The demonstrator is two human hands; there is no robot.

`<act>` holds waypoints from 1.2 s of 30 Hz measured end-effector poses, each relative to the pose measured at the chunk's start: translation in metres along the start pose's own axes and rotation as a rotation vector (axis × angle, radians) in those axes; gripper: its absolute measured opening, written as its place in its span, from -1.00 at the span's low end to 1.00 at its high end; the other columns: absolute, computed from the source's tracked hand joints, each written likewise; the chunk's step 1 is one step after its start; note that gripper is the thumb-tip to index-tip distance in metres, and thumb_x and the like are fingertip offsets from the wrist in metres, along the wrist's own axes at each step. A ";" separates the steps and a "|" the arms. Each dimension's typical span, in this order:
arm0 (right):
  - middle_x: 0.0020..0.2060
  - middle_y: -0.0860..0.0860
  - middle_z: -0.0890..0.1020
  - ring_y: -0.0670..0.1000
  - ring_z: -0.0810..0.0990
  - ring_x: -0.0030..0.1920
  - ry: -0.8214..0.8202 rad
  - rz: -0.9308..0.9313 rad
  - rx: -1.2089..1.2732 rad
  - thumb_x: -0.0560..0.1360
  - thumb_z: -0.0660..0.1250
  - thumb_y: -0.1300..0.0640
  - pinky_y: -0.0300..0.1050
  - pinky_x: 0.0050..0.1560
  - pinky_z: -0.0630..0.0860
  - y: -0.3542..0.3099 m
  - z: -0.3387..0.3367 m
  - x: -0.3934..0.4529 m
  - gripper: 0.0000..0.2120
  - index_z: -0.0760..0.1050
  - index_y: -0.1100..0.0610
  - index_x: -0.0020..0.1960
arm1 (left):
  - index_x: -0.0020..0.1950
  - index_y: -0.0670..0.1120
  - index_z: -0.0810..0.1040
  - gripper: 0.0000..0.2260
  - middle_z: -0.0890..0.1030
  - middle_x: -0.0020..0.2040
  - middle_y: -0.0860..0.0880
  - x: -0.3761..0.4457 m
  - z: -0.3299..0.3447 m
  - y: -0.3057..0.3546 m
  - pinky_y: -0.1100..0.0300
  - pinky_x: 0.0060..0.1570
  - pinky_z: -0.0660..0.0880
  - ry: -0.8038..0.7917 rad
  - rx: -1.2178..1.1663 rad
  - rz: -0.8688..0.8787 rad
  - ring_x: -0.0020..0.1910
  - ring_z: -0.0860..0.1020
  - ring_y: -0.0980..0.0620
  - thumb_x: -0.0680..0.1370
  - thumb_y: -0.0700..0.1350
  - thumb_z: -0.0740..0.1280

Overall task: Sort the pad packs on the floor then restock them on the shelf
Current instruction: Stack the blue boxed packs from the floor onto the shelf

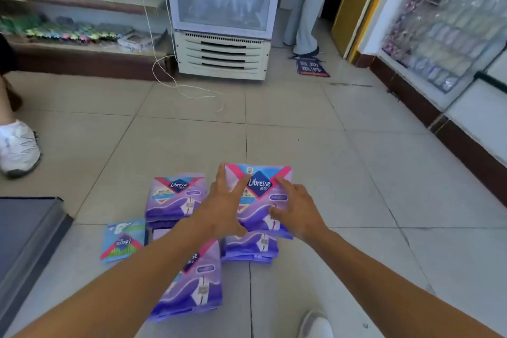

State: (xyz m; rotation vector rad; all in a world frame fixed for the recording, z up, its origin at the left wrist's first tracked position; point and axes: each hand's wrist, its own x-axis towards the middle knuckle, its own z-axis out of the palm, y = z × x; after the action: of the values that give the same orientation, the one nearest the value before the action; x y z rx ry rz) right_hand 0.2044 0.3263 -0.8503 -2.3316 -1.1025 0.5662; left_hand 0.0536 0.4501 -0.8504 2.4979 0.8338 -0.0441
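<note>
We read "Libresse" in white on the dark blue diamond of the top purple pack [260,195], which sits on a stack on the tiled floor [356,173]. Our left hand [227,206] lies on its left edge with fingers spread and straight, and our right hand [296,208] rests flat on its right side, fingers likewise apart, neither curled round it. The same name shows on the purple stack to the left [177,195] and on a thin blue and green pack [123,240] lying beside it. Another purple pack [197,282] lies nearest us, partly under our left forearm. Beyond stands a glass-door cooler [223,14]; its contents are too blurred to tell. A blue floor sign [312,67] carries white characters.
</note>
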 end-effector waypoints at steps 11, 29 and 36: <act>0.31 0.08 0.39 0.06 0.50 0.23 -0.126 0.095 -0.051 0.52 0.36 0.05 -0.11 0.21 0.51 0.089 0.101 0.074 -0.43 0.26 -0.06 0.48 | 0.58 0.14 -0.09 -0.06 -0.31 0.56 -0.12 0.074 0.110 -0.052 -0.03 0.45 0.25 -0.161 0.076 -0.136 0.56 -0.07 -0.20 0.42 0.08 0.49; 0.35 0.06 0.36 0.07 0.46 0.27 -0.235 0.118 -0.219 0.55 0.33 0.04 -0.11 0.22 0.50 0.082 0.104 0.060 -0.52 0.32 -0.05 0.44 | 0.54 0.06 0.11 -0.31 0.05 0.56 -0.07 0.059 0.098 -0.052 0.04 0.35 0.36 -0.217 0.120 -0.146 0.50 0.14 -0.09 0.51 0.05 0.39; 0.44 0.04 0.27 0.03 0.35 0.38 -0.180 0.018 -0.262 0.57 0.30 -0.01 -0.07 0.21 0.54 0.023 0.044 0.031 -0.50 0.29 -0.02 0.47 | 0.51 0.10 0.21 -0.43 0.12 0.53 -0.08 0.021 0.027 -0.025 -0.04 0.35 0.35 -0.157 0.185 -0.131 0.49 0.15 -0.13 0.54 0.05 0.33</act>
State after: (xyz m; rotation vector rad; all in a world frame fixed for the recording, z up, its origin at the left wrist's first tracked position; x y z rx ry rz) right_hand 0.2114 0.3495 -0.9037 -2.5552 -1.3080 0.6851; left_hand 0.0599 0.4666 -0.8891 2.5649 0.9637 -0.3729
